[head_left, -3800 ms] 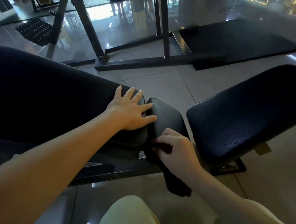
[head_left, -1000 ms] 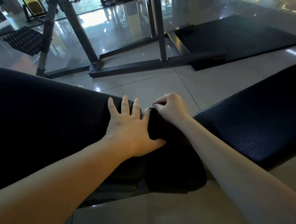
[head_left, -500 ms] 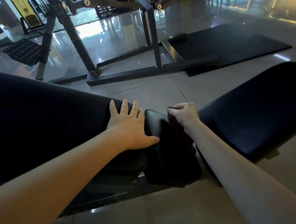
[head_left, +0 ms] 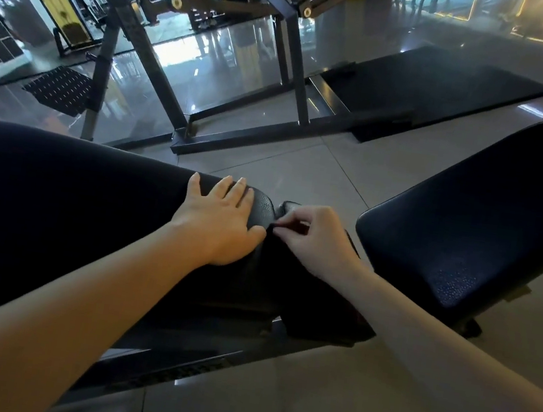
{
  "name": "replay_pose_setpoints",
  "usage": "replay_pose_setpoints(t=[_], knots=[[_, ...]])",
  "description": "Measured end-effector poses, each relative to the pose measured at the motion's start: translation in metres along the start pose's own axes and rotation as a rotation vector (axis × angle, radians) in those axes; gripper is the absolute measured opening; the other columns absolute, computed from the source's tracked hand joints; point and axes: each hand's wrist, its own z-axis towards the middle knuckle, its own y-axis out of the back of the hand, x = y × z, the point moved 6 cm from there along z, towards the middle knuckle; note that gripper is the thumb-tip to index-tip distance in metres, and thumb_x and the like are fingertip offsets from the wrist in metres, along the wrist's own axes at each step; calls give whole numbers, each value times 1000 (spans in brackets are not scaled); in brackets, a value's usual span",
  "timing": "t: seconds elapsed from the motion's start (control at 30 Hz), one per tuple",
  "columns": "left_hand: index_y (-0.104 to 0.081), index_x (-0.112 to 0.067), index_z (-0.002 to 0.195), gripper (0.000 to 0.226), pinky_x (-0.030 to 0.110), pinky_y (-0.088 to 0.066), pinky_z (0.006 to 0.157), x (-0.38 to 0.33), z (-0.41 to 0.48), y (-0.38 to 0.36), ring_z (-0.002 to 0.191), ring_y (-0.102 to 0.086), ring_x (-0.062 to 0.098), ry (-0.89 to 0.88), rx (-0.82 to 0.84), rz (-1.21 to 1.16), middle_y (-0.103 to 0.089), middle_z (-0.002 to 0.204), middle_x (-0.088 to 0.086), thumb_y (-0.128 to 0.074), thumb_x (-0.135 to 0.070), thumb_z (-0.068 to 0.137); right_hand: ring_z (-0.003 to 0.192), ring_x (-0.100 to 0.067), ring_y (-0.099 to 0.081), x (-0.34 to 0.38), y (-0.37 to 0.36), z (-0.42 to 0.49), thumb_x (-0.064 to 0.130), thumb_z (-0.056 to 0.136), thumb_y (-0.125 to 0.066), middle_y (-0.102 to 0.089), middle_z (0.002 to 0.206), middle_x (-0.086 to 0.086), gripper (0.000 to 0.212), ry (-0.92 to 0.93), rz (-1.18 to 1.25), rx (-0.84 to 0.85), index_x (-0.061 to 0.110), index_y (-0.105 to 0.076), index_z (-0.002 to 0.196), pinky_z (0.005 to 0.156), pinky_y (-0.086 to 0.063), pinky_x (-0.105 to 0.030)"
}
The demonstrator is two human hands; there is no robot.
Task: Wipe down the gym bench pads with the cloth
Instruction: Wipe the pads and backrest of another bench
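While the left hand (head_left: 216, 222) lies flat, fingers straight and spread, on the rounded end of the long bench pad (head_left: 55, 212) that runs from the left edge to the centre of the frame, the right hand (head_left: 317, 243) just beside it pinches the upper edge of the cloth (head_left: 328, 313) between thumb and curled fingers. Of the two hands, one is spread wide and holds nothing; the other is closed narrowly on fabric. The cloth is dark, close in tone to the upholstery, and drapes from the pinch toward the lower centre, over what looks like a narrower pad (head_left: 289, 205) of which only the tip shows; its outline is hard to separate from the padding beneath. A second broad pad (head_left: 469, 214) stands apart at the right, with neither hand nor cloth on it. Assessment: the cloth is light and limp and would likely bunch if dragged by one edge; a gathered handful, or a flat palm pressed on top, should serve better than the pinch. The pads appear firm, pebble-grained and somewhat slick, fixed to their frame, so they need bracing only. A steel machine frame (head_left: 291, 70) and a floor mat (head_left: 434, 85) occupy the upper part of the frame
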Motion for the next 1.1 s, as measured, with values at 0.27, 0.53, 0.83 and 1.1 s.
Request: replay_pose_setpoints(t=[0.27, 0.53, 0.83, 1.1], knots=[[7, -18, 156, 64, 62, 9, 116, -3, 5, 0, 151, 15, 22, 2, 41, -11, 16, 164, 2, -11, -48, 102, 77, -16, -61, -3, -8, 43, 13, 86, -73, -65, 76, 2, 16, -9, -86, -13, 17, -66, 72, 74, -47, -29], [6, -19, 157, 63, 61, 8, 117, -4, 8, -2, 151, 13, 22, 7, 29, -12, 15, 164, 2, -10, -45, 102, 75, -16, -62, -1, -1, -3, 4, 83, -69, -64, 72, 5, 19, 45, -53, 17, 16, -65, 69, 79, -52, -41], [3, -20, 157, 61, 60, 8, 118, -5, 6, 0, 151, 11, 22, 18, 10, -11, 11, 165, 2, -10, -45, 103, 81, -14, -63, 2, -7, 36, 15, 86, -73, -67, 78, 4, 7, 55, -68, 5, 14, -73, 79, 77, -50, -31], [-2, -18, 158, 63, 59, 5, 119, -6, 0, 4, 152, 7, 22, 30, -21, -45, 6, 165, 4, -14, -47, 103, 74, -14, -63, 8, 2, -56, 8, 87, -68, -63, 72, 9, 22, 4, -53, 30, 23, -62, 72, 72, -51, -29]])
